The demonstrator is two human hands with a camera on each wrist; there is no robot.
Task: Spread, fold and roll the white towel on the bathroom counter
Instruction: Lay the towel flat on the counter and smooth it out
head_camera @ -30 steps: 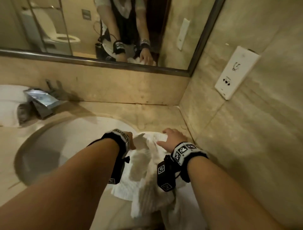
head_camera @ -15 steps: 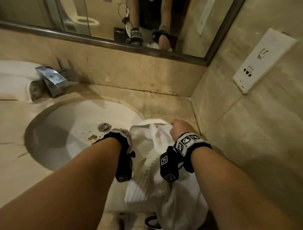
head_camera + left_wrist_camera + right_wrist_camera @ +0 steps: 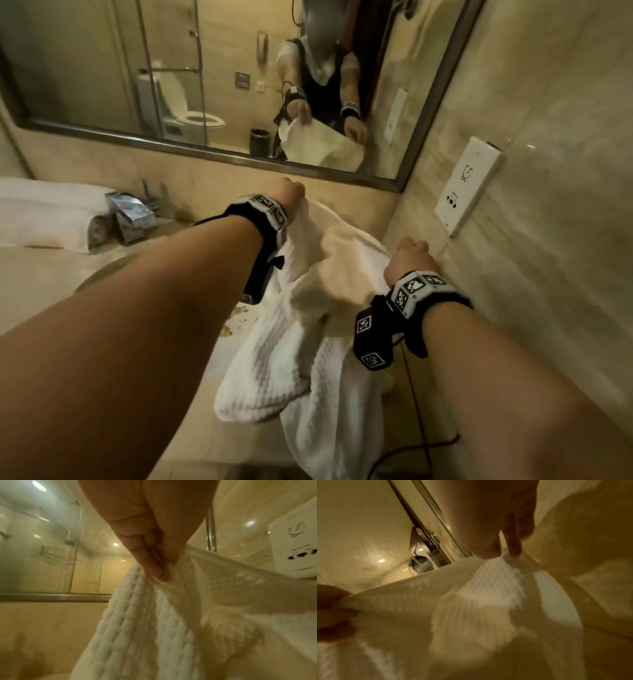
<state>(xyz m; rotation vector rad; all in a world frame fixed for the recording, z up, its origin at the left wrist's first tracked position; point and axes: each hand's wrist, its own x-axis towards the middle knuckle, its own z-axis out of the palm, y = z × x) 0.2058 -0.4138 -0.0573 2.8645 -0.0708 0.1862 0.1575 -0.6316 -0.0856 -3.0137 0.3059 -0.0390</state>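
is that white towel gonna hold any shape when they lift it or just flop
Likely flop: the towel sags between the left hand and right hand and drapes over the counter edge. Its thick waffle weave suggests some weight for its size, so it may slide off if released. The texture probably grips well; both hands pinch it by the edge.

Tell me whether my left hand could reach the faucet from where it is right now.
Probably yes: the faucet sits just to the left of the left hand with nothing between them, but that hand is pinching the white towel.
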